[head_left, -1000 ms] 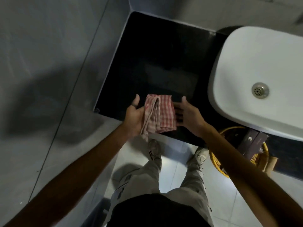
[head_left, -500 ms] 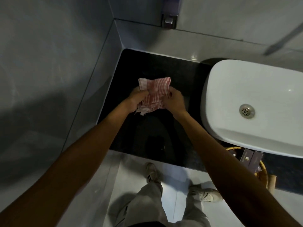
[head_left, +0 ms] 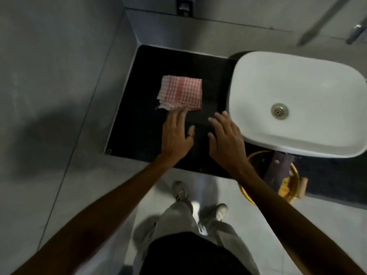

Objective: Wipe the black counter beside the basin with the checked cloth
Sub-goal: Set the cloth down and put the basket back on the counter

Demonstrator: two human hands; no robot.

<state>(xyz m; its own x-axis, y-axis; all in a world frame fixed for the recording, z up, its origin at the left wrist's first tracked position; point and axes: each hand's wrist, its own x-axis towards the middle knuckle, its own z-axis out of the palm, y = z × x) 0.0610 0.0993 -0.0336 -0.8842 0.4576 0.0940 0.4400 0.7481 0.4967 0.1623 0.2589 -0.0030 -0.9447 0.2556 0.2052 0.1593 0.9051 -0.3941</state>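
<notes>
The red-and-white checked cloth lies folded flat on the black counter, left of the white basin. My left hand hovers just in front of the cloth, fingers spread, its fingertips at the cloth's near edge. My right hand is open over the counter between the cloth and the basin, holding nothing.
Grey tiled walls close the counter on the left and at the back. A wall fitting hangs above the back ledge. A yellow woven basket sits below the basin's front edge. My feet stand on the pale floor tiles.
Both hands held the bunched cloth over the counter; now the cloth lies flat and folded on it, and both hands have let go and drawn back toward me.
</notes>
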